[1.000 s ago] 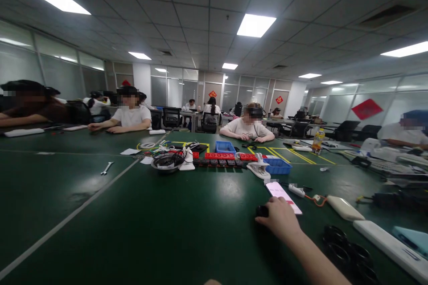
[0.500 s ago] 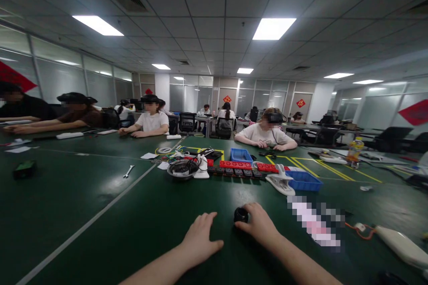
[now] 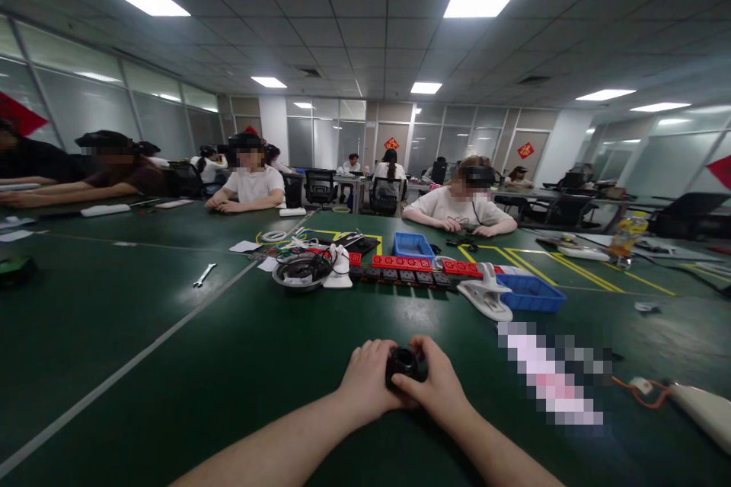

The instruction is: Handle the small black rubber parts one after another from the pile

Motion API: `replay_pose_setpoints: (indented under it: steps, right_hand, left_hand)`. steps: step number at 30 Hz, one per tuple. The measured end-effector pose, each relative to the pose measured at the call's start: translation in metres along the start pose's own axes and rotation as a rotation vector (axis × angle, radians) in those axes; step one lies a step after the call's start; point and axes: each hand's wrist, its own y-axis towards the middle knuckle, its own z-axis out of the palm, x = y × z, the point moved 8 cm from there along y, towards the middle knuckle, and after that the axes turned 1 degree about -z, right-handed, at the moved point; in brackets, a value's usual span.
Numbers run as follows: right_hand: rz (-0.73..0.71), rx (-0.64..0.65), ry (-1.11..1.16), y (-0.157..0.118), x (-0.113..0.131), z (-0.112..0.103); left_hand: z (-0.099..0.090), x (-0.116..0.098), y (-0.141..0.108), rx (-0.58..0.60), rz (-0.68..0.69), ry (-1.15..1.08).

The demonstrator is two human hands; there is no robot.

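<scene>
Opening upward, the black part was pinched by the right hand and cupped by the left hand, seemingly for steadiness.

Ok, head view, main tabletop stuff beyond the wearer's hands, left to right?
Wrench → round bowl of cables → left blue bin → right white clamp → bottle.

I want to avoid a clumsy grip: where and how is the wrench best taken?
Probably grip the wrench at mid-shaft, coming from above, with fingers closing across the narrow width: it lies flat, its slim shaft running between wider ends.
</scene>
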Motion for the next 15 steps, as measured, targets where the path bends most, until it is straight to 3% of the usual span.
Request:
replay_pose_setpoints:
  steps: [8,15]
  right_hand:
    - [0.001,0.022,0.048,0.0014,0.0033,0.0038]
    - [-0.078,0.096,0.170,0.0017,0.0101,0.0003]
  left_hand:
    - [-0.0018,0.0022,0.0007,-0.002,-0.040,0.072]
    - [-0.0052,0.0015,0.0029,0.043,0.067,0.030]
